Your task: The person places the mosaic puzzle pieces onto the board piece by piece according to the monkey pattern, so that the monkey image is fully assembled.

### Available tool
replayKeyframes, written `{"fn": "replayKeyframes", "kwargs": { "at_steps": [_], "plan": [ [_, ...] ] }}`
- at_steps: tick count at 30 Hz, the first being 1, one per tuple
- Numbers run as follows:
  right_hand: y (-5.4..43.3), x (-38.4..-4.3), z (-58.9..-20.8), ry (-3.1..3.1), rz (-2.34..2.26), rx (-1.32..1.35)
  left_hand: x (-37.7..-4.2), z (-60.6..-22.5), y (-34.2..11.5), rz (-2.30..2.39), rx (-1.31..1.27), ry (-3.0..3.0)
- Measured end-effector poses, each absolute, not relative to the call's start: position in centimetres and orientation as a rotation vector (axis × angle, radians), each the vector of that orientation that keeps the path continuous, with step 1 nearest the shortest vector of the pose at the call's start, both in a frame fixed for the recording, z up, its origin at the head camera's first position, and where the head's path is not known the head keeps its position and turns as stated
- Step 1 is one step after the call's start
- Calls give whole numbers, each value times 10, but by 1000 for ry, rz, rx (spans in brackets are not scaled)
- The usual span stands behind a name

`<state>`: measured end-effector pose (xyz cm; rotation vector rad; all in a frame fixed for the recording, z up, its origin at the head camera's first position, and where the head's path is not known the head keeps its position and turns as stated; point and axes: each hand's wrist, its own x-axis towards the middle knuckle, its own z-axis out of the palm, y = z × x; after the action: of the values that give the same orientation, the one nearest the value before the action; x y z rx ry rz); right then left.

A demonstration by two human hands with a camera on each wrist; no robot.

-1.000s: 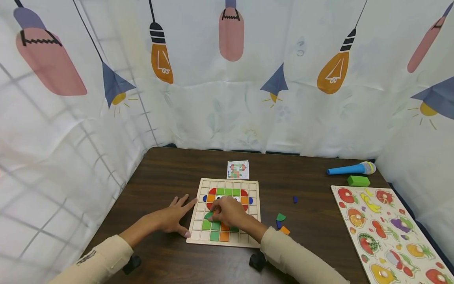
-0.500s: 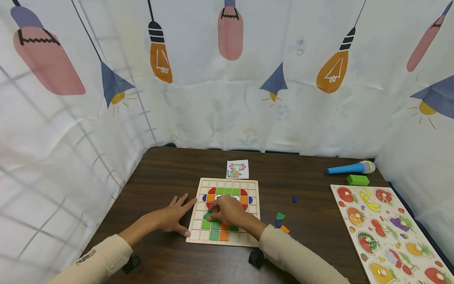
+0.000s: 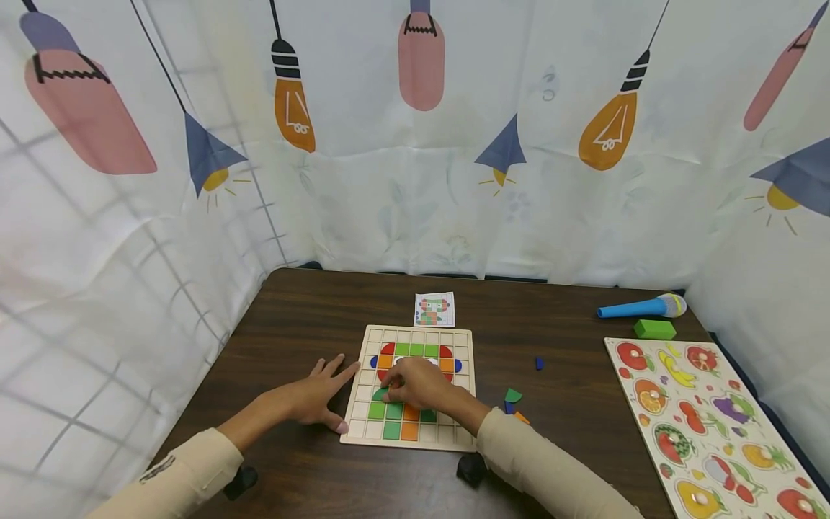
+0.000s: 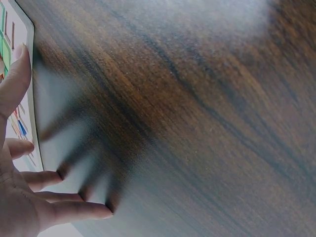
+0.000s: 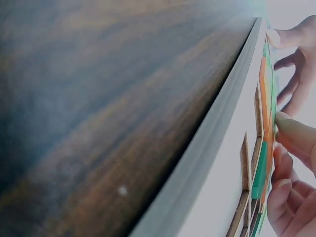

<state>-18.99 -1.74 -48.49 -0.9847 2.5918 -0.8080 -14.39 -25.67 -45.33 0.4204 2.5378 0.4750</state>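
A wooden grid board (image 3: 410,438) lies at the middle of the table, holding red, orange, green and blue pieces. My left hand (image 3: 311,398), fingers spread, steadies its left edge; the thumb sits at the lower left corner. In the left wrist view that hand (image 4: 24,202) shows against the board's rim. Over the board's middle, my right hand (image 3: 420,386) has curled fingers, with thumb and index pinching a rounded green piece (image 3: 379,394) at its right side. The hand covers several pieces beneath it. The right wrist view shows its fingers (image 5: 286,190) close along the board.
Behind the board lies a pattern card (image 3: 434,310). To the right are a loose blue piece (image 3: 540,363), a green piece (image 3: 513,396) and an orange piece (image 3: 521,418). Farther right are a fruit puzzle board (image 3: 707,425), a green block (image 3: 655,330) and a blue toy microphone (image 3: 638,308).
My right hand makes only a slight shift over the green piece, and its forearm moves a little rightward over the loose orange piece. My left hand stays in place.
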Motion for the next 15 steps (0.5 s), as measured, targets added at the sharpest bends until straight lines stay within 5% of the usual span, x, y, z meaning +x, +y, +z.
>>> {"fn": "replayKeyframes", "kwargs": {
  "at_steps": [15],
  "plan": [
    [4, -197, -480, 2517, -842, -1085, -145, -453, -257, 468, 418, 2533]
  ]
}}
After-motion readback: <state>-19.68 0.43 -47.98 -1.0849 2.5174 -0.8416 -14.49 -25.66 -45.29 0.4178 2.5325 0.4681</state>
